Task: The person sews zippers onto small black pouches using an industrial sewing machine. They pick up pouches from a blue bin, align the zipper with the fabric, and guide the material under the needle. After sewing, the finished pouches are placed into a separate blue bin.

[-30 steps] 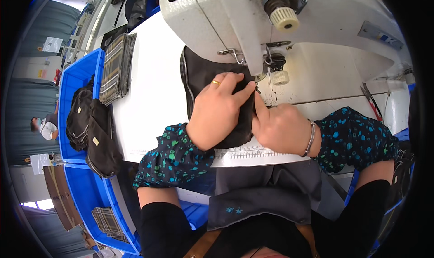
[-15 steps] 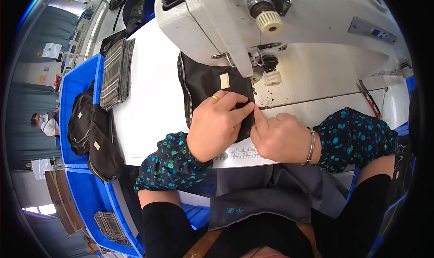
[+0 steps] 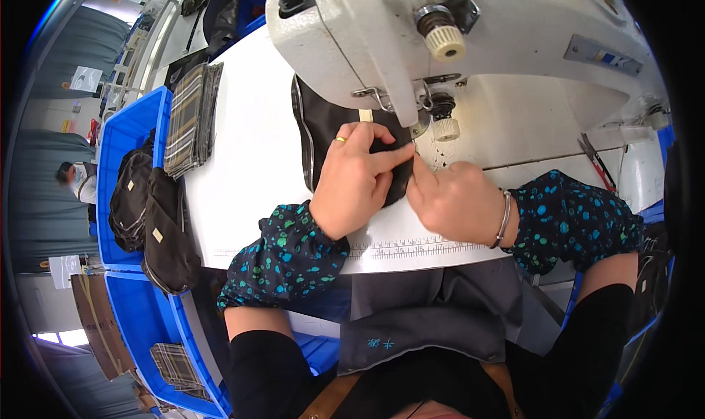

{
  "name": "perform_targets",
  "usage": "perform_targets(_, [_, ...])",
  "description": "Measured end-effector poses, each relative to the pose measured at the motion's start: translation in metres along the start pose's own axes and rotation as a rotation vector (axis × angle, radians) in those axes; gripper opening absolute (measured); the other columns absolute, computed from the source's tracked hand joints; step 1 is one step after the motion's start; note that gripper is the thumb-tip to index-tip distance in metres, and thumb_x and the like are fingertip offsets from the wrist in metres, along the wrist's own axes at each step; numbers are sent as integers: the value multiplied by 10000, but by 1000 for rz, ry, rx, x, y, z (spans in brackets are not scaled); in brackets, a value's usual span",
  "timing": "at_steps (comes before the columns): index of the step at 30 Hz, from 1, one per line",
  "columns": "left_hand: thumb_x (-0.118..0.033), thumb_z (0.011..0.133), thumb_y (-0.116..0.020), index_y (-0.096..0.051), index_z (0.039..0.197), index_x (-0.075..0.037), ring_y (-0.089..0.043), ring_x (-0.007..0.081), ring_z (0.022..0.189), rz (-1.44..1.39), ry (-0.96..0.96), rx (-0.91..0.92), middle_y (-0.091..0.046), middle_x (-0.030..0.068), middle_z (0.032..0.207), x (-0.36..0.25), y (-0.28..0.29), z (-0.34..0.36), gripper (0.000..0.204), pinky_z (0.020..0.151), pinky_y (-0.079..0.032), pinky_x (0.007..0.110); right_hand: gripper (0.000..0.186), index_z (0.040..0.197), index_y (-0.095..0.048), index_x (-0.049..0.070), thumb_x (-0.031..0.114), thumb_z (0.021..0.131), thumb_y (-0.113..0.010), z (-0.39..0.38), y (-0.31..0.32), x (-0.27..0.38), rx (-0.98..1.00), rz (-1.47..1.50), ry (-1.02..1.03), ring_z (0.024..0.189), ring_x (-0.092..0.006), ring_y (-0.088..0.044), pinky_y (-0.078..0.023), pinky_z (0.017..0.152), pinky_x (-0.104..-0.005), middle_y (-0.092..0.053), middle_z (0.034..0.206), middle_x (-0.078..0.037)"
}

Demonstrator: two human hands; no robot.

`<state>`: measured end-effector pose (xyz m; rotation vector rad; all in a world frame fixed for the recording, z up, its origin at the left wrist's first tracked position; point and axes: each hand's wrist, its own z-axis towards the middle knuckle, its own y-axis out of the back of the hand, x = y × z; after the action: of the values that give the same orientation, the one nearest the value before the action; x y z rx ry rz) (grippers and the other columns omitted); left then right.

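A black fabric piece (image 3: 323, 110) with a zipper down its left side and a small pale label lies flat on the white table, its far end under the head of the sewing machine (image 3: 352, 44). My left hand (image 3: 355, 173), with a ring on one finger, rests on this cloth with bent fingers, its fingertips at the right edge. Close against it, my right hand (image 3: 459, 202) pinches the same edge between thumb and forefinger. The fingertips of both hands meet just in front of the presser area. Part of the cloth is hidden under my left hand.
Left of the table, a blue bin (image 3: 106, 228) holds black fabric pieces (image 3: 165, 235) hanging over its side. A stack of plaid cloth (image 3: 192, 118) lies at the table's left edge. Scissors (image 3: 598, 162) lie at the right. A printed ruler (image 3: 411, 249) runs along the front edge.
Both hands and the black fabric piece have moved away from me, toward the machine. The label is now partly covered by my left fingers, and more of the ruler shows.
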<state>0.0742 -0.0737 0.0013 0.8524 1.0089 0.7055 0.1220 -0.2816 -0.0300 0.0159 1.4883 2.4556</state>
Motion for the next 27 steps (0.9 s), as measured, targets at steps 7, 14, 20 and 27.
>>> perform_targets(7, [-59, 762, -736, -720, 1220, -60, -570, 337, 1098, 116, 32, 67, -622, 125, 1143, -17, 23, -1, 458, 1043, -419, 461, 226, 899, -701, -28, 136, 749, -662, 5, -1, -16, -63, 100, -50, 528, -171, -653, -486, 457, -322, -706, 869, -169])
perform_targets(14, [-68, 660, -802, -702, 1013, -138, -619, 247, 1069, 339, 11, -40, -633, 2, 986, -28, 24, -14, 373, 1121, -382, 541, 118, 857, -660, 76, 143, 761, -669, 6, -2, -24, -151, 165, -108, 560, -142, -635, -481, 485, -318, -590, 765, -17])
perform_targets(20, [-46, 700, -755, -709, 908, -138, -628, 207, 986, 387, -54, -92, -609, -9, 904, -24, 18, -16, 232, 1096, -413, 520, 112, 812, -628, 108, 164, 732, -683, 14, 7, -24, -265, 127, -139, 532, -122, -588, -453, 475, -297, -520, 723, 5])
perform_targets(27, [-48, 738, -711, -701, 867, -137, -627, 198, 935, 372, -86, -73, -582, -10, 859, -24, 14, -17, 158, 1078, -434, 511, 107, 761, -610, 77, 139, 705, -678, 4, 1, -10, -206, 61, -42, 516, -136, -573, -451, 476, -296, -496, 663, -9])
